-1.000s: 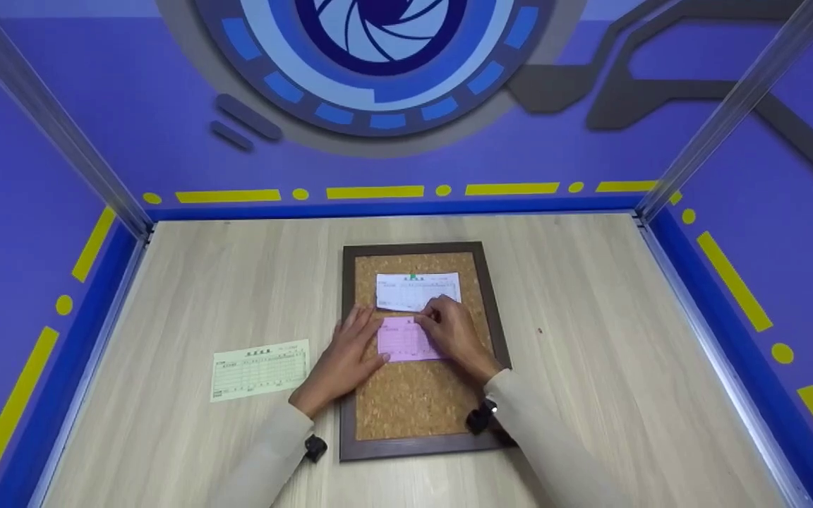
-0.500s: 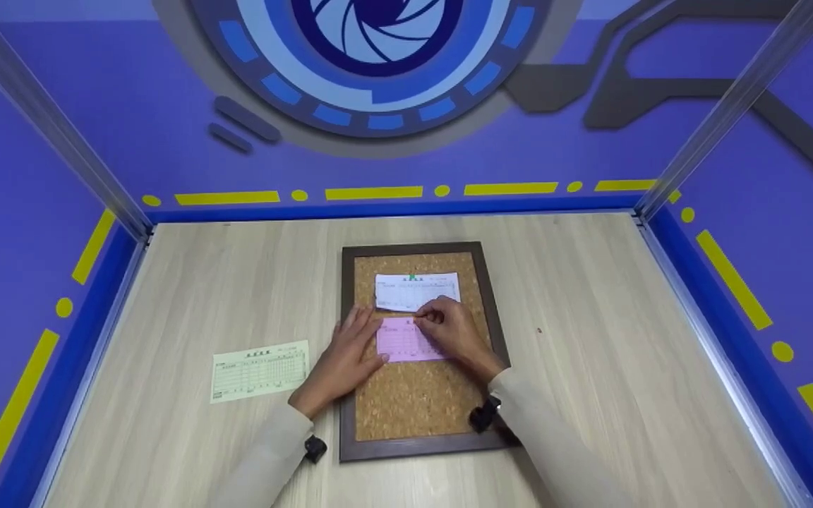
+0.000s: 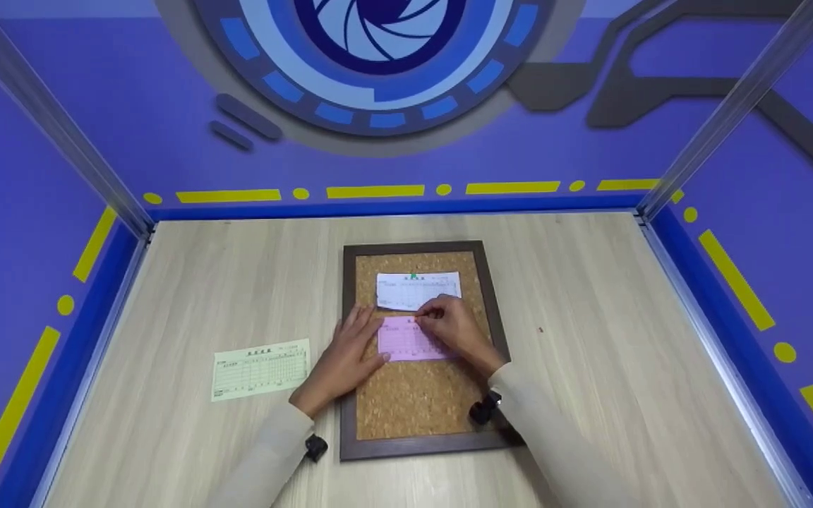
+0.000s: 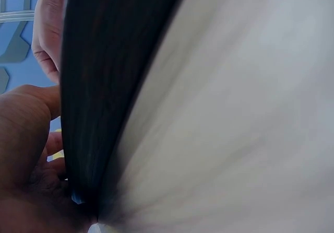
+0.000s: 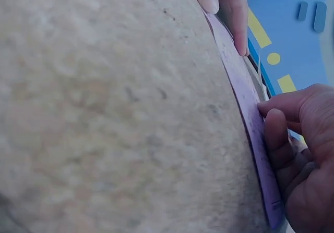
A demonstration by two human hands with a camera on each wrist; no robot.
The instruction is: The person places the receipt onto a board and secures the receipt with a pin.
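Note:
A pink printed slip (image 3: 399,340) lies on a cork board (image 3: 413,406) with a dark brown frame. At its left edge my left hand (image 3: 345,356) rests with fingers extended, thumb on the lower corner and fingertips by the upper one. Thumb and forefinger of my right hand (image 3: 452,328) pinch a small orange-red push pin (image 3: 416,319) at the slip's top edge; the fingers hide most of it. Over the pink slip, a white slip (image 3: 396,291) is held at its top by a green push pin (image 3: 413,276). In the right wrist view, the pink slip (image 5: 245,100) runs under both hands.
A pale green printed slip (image 3: 260,370) lies on the wooden table (image 3: 590,339), left of the board. Blue-purple panels (image 3: 293,169) with yellow marks enclose the back and sides. Small black cameras (image 3: 315,448) are worn at both wrists.
Both hands stay almost in place. A little orange-red of the push pin now shows at my right fingertips. The slips and board have not moved.

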